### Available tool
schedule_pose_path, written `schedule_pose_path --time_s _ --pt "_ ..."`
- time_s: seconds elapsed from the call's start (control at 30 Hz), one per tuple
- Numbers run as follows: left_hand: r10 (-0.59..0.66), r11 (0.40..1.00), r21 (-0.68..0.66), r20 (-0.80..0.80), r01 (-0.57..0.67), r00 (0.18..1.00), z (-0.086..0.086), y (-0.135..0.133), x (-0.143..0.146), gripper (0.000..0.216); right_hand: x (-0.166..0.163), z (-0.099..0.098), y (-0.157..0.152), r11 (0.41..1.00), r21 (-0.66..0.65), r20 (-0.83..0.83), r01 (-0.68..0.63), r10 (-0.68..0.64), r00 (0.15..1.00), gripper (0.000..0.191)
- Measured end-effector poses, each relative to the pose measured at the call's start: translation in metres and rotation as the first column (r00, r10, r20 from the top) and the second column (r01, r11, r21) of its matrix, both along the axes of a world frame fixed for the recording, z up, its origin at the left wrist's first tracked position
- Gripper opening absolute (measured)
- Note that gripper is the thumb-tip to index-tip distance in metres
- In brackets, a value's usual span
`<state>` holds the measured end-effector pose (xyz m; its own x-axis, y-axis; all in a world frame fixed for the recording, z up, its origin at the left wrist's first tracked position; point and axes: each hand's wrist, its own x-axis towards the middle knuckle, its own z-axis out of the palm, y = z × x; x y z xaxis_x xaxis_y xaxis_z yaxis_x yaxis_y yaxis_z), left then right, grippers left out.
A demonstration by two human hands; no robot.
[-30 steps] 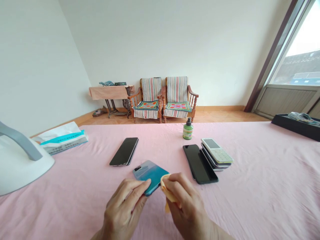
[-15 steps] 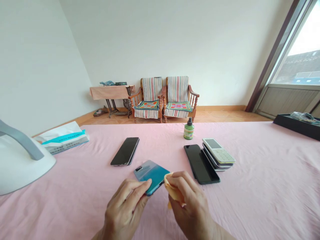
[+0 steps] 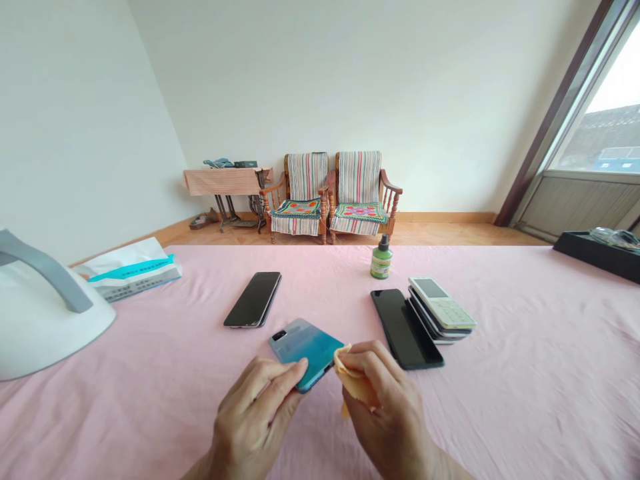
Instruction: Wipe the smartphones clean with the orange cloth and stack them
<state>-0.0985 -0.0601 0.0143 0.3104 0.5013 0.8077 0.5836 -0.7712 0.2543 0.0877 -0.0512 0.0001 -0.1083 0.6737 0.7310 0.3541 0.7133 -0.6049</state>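
A blue smartphone [image 3: 310, 347], back side up with its camera block at the far left corner, is tilted above the pink cloth. My left hand [image 3: 255, 413] grips its near left corner, thumb on the back. In my right hand [image 3: 387, 407] a yellow cleaning cloth [image 3: 357, 387] is pinched and bunched, touching the phone's right corner near the port edge. Beyond my left hand lies a black smartphone [image 3: 253, 300], screen up. Right of my right hand, another black smartphone [image 3: 406, 330] leans beside a stack of phones topped by a white keypad phone [image 3: 440, 300].
A green bottle [image 3: 381, 260] with a black cap stands near the table's far edge. At left are a white appliance with a grey handle [image 3: 55, 313] and a tissue pack [image 3: 133, 270]. A black tray [image 3: 597, 255] holding cables sits far right. Two wooden chairs [image 3: 357, 193] stand beyond.
The view has shifted slightly, so most things sit a little differently in the frame. Both hands keep their holds, with the cloth still at the phone's right corner.
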Motion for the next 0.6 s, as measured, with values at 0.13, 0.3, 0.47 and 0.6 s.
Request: schedule_pose_path --time_s 0.13,0.3,0.47,0.6 --pt "0.0 1.0 0.011 -0.002 0.0 1.0 0.0 0.0005 -0.0001 0.031 0.0003 0.001 0.0003 1.0 0.023 -0.027 0.007 -0.007 1.0 0.027" --pt "0.002 1.0 0.012 -0.004 -0.002 1.0 0.0002 0.0013 -0.0009 0.031 0.0032 0.0041 0.0002 1.0 0.006 -0.021 0.007 -0.007 1.0 0.026" --pt "0.008 1.0 0.008 0.004 -0.008 1.0 -0.0005 0.0006 -0.0001 0.03 -0.0007 0.0021 -0.0018 1.0 0.017 -0.031 0.005 -0.005 1.0 0.025" --pt "0.012 0.999 0.038 0.004 -0.013 1.0 0.0021 0.0013 0.0008 0.03 -0.005 0.0001 -0.0035 0.997 0.011 0.045 -0.075 0.074 0.996 0.028"
